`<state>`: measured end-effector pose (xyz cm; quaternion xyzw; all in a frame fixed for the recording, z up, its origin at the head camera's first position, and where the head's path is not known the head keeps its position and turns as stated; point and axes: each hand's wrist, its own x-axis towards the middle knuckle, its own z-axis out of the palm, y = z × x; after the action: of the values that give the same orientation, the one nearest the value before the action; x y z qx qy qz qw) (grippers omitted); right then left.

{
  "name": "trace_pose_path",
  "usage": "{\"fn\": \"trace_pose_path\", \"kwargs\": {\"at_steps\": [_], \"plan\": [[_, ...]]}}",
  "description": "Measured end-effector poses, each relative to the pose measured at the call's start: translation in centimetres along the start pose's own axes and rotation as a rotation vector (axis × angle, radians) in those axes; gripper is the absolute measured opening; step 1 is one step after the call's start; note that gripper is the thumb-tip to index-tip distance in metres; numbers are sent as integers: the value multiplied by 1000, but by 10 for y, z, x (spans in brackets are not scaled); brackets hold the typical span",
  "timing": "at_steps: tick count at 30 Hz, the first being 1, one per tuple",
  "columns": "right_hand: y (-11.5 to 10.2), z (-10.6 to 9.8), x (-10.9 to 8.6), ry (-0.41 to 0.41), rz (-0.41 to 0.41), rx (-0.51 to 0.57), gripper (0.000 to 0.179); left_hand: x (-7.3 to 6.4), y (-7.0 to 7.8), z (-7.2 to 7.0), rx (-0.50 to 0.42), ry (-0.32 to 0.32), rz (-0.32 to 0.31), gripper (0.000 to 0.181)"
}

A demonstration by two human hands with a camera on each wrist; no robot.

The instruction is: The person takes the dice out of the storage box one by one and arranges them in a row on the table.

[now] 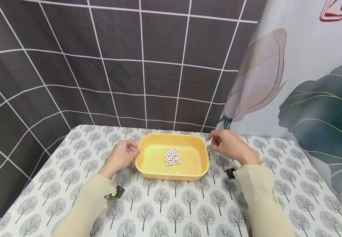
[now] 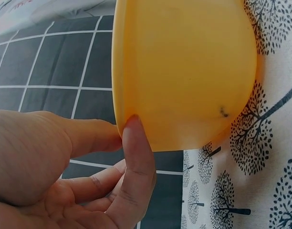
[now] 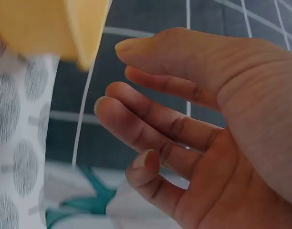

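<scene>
The yellow tray [image 1: 171,177] is lying lengthwise left-to-right on the table [image 1: 165,210], the left hand [image 1: 121,158] pinching its left rim, the right hand [image 1: 230,145] hovering loosely curled just beside its right end.

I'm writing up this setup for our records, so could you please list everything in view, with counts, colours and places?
Tub: one, yellow, on the tablecloth between the hands
Small cubes: over a dozen, exact count unclear, white with dark centres, clustered inside the tub
Tablecloth: one, white with grey trees, beneath the tub
Grid backdrop: dark grey, white lines, behind and left
Floral backdrop: pale, pink bloom, teal leaves, right
Wrist pieces: two, dark, one at each wrist
Sleeves: two, cream, on both forearms
Left grip: one, bare, pinching the tub's left rim
Right grip: one, bare, beside the tub's right end, holding nothing
</scene>
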<state>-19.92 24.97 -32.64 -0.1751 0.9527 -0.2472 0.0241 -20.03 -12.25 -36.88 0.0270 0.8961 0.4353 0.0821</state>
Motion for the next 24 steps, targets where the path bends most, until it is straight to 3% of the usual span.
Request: {"fn": "trace_pose_path", "kwargs": {"at_steps": [7,12,18,24], "plan": [[-24,16,8,6,-122,-2,19,0,-1,1,-5,5,-3,23],[-31,29,12,10,-138,-17,21,2,-3,2,-6,4,1,23],[-36,49,19,-46,-131,-2,20,1,-3,2,-4,2,-6,24],[-40,69,26,-104,-200,14,17,0,-1,1,-1,4,-5,25]]}}
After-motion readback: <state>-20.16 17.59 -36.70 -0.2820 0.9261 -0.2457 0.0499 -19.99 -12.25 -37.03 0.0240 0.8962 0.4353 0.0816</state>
